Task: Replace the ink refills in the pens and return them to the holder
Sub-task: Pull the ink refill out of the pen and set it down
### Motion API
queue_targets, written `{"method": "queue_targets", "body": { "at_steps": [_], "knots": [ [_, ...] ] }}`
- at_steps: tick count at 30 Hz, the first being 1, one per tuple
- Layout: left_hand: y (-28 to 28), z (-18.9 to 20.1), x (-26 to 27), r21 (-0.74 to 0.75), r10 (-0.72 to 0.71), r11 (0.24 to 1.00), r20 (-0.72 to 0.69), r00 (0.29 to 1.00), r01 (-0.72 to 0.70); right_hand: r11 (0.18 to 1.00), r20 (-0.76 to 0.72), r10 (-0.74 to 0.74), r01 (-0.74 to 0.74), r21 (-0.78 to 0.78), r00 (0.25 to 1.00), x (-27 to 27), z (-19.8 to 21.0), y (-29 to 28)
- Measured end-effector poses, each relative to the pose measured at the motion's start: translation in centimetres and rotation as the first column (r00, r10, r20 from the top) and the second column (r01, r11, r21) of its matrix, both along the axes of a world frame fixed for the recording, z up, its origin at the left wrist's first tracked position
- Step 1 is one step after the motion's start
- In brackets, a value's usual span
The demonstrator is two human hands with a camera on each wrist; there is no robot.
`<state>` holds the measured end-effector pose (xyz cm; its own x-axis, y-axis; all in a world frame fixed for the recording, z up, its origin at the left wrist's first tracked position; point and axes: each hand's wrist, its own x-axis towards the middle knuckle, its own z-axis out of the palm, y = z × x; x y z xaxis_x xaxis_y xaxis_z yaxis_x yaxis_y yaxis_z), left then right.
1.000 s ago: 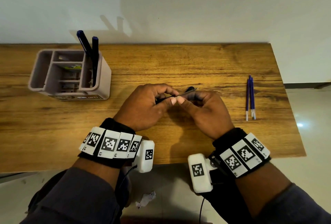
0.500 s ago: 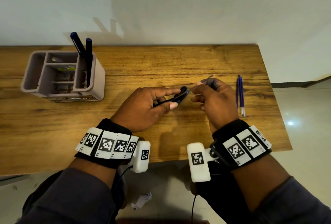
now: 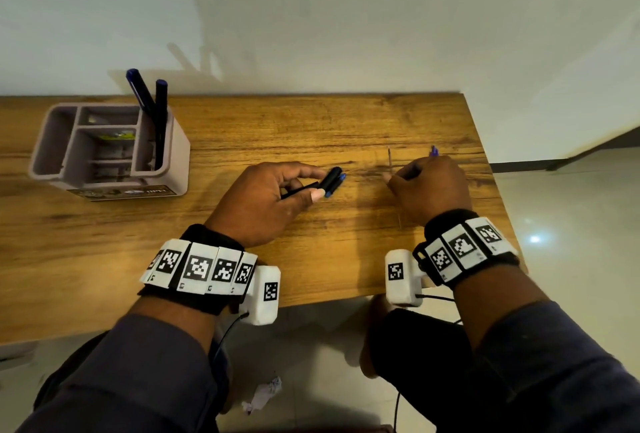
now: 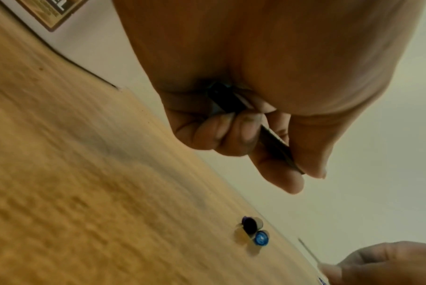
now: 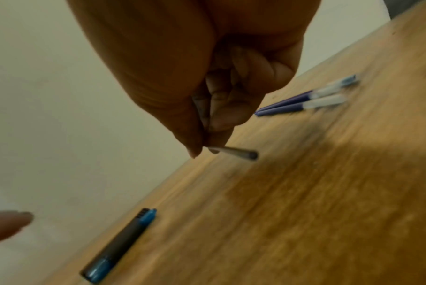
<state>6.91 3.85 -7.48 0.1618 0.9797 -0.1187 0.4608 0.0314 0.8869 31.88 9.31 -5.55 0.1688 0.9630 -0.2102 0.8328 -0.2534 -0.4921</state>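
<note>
My left hand (image 3: 308, 186) grips a thin dark pen barrel (image 3: 299, 190), which shows between its curled fingers in the left wrist view (image 4: 227, 100). Just beyond its fingertips a dark pen cap with blue ends (image 3: 331, 179) (image 5: 119, 244) lies on the table. My right hand (image 3: 393, 178) pinches a thin used refill (image 3: 390, 158) (image 5: 234, 151) by one end, out of the barrel and pointing away from me. Spare blue refills (image 5: 302, 102) lie beside that hand; in the head view only their tip (image 3: 433, 151) shows past the knuckles.
A grey compartment holder (image 3: 180, 159) stands at the back left of the wooden table (image 3: 104, 259), with two dark pens (image 3: 152, 110) upright in its right slot. The table's right edge runs close to my right hand. A crumpled paper scrap (image 3: 263, 394) lies on the floor.
My right hand has drawn the refill out of the barrel and carried it right, towards the spare refills. My left hand has kept hold of the barrel.
</note>
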Motion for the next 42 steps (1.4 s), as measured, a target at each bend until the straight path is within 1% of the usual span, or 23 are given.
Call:
{"method": "queue_targets", "body": {
  "at_steps": [2,5,9,15,18,21,22,24,27,32,38,40,42],
  "knots": [
    [0.0,0.0,0.1,0.002,0.003,1.0,0.002,1.0,-0.003,1.0,0.073,0.003,-0.002,-0.013,0.997,0.1,-0.3,0.3],
    [0.1,0.1,0.1,0.005,0.003,1.0,0.005,1.0,-0.003,1.0,0.12,0.0,0.001,-0.007,0.993,0.0,-0.5,0.4],
    [0.0,0.4,0.0,-0.007,0.003,1.0,0.01,1.0,-0.003,0.998,0.171,0.025,-0.016,-0.056,0.985,0.2,-0.5,0.6],
    [0.0,0.6,0.0,-0.013,0.017,1.0,0.011,1.0,-0.017,0.996,0.166,0.047,-0.033,-0.084,0.985,0.3,-0.5,0.5],
    [-0.1,0.9,-0.5,-0.008,0.039,0.999,0.036,0.999,-0.039,0.999,0.176,0.045,-0.039,-0.037,0.983,0.3,0.4,0.8],
    [0.2,0.9,-0.1,-0.006,0.02,1.0,0.04,0.999,-0.02,0.997,0.227,-0.079,0.071,0.042,0.971,3.0,1.5,1.2],
    [0.1,0.9,-0.1,-0.003,0.015,1.0,0.04,0.999,-0.015,0.993,0.244,-0.117,0.112,0.033,0.963,3.9,1.6,1.2],
    [0.1,0.8,0.0,-0.001,0.013,1.0,0.036,0.999,-0.013,0.985,0.265,-0.152,0.168,-0.039,0.952,4.8,1.3,1.2],
    [0.0,0.7,0.2,0.0,0.015,1.0,0.04,0.999,-0.015,0.971,0.287,-0.125,0.176,-0.16,0.95,5.1,0.3,1.3],
    [0.0,0.7,0.2,0.003,0.014,1.0,0.044,0.999,-0.014,0.943,0.237,-0.151,0.212,-0.256,0.96,5.1,-0.1,1.7],
    [-0.1,0.7,0.2,-0.002,0.016,1.0,0.044,0.999,-0.016,0.938,0.182,-0.175,0.22,-0.268,0.968,5.1,-0.2,1.6],
    [-0.1,0.8,0.2,-0.003,0.01,1.0,0.046,0.999,-0.01,0.952,0.159,-0.188,0.22,-0.213,0.969,4.9,0.4,1.6],
    [0.0,0.7,0.1,-0.006,0.018,1.0,0.058,0.998,-0.017,0.973,0.058,-0.22,0.224,-0.064,0.974,4.3,1.3,1.5]
  ]
}}
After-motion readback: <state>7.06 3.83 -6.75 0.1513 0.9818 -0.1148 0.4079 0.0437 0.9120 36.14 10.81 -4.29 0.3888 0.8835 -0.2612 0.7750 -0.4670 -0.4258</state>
